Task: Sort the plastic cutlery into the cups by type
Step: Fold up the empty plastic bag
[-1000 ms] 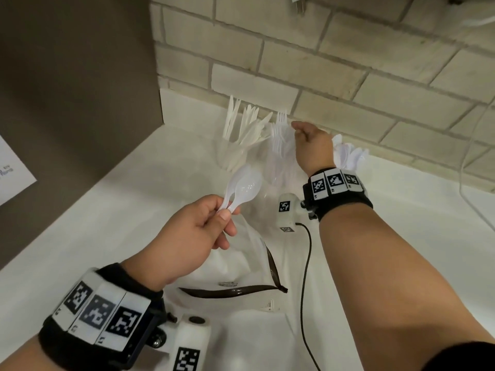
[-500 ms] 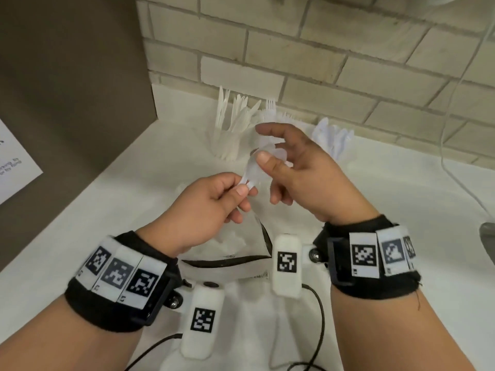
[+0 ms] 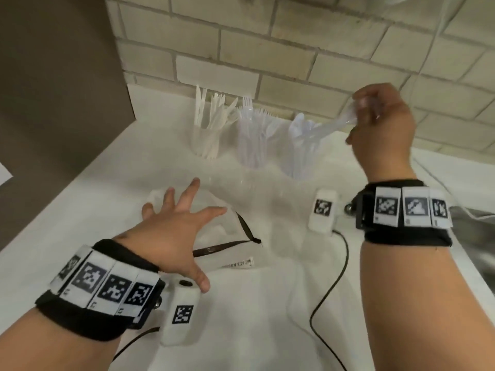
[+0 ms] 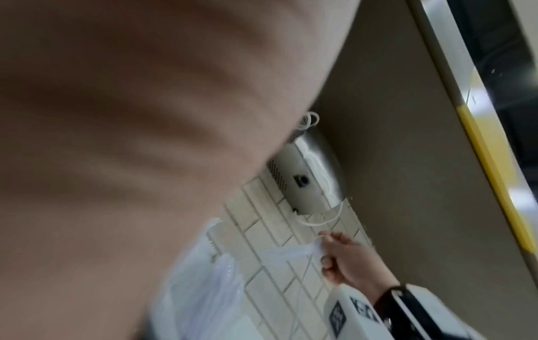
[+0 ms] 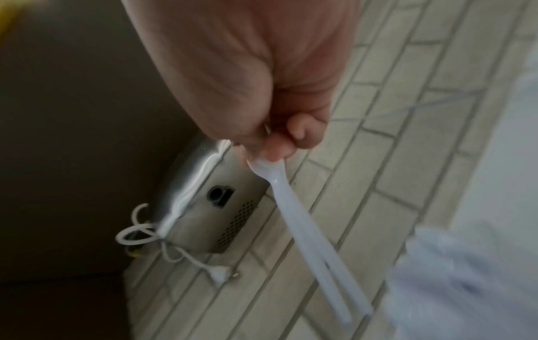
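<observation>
Two thin translucent spoons [image 5: 302,220] in rt hand [image 3: 383,124].

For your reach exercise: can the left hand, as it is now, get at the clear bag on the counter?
Probably yes. The left hand is spread open, holding nothing, directly over the clear bag, with nothing between them.

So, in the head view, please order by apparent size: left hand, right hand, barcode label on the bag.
1. left hand and right hand: they look alike, and the left is nearer the camera, so I leave them unranked.
2. barcode label: clearly smallest.
</observation>
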Motion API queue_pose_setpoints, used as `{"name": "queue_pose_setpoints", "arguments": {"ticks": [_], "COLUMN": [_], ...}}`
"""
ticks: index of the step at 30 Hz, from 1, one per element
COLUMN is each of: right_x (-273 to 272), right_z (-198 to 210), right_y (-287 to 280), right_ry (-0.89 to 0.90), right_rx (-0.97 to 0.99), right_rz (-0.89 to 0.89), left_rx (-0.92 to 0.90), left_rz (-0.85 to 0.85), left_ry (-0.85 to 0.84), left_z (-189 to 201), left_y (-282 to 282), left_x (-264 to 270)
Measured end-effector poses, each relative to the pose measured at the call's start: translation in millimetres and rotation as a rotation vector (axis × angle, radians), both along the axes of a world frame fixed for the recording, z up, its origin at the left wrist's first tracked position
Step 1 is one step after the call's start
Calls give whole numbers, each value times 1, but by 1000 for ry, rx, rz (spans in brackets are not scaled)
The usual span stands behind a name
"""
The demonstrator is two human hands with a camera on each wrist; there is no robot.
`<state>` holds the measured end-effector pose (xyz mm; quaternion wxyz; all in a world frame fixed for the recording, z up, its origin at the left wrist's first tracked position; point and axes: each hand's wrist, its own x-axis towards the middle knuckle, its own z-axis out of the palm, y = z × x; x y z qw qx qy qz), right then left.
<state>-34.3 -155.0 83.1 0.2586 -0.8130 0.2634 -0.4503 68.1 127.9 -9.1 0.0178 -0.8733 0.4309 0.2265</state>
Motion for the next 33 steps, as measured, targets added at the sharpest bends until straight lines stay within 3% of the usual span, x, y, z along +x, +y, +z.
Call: {"name": "queue_pose_setpoints", "arguments": {"ticks": [2,5,9,12,15,20,23,25,29,31,33], "right_x": [7,28,55,64,65,47,28,20,15,13,12], "right_z": [5,-4,-31,-49,-58,-44,-44,-55,-82,-88,-89], "right_y": [-25,-47,-56,-52,-45,-11,34,65,90,95,100], "right_ry": [47,166,409,712,925,558,420,415,300,270,244], "right_rx": [-153,-217,-152,-84,-79,-30,223,429,700,749,723], "right_rz": [-82,-119,-116,-82,-76,-115,133,343,636,700,621], "left_rx": [2,-50,-85,-51,-258,-713,-970,-1080,-1149,-1173,-1159], "left_rz": [18,47,76,24,110,405,526,571,668,690,683], "left_ry": [-39,-23,99,63,76,-16,-18,104,472,526,479], "left_z": [-3,-7,-12,-16,-19,-15,-6,1,8,7,3], "left_y": [-7,-21,-35,-40,-41,-38,-38,-40,-45,-43,-40], "left_x": [2,7,12,13,15,16,13,9,0,-2,-1]}}
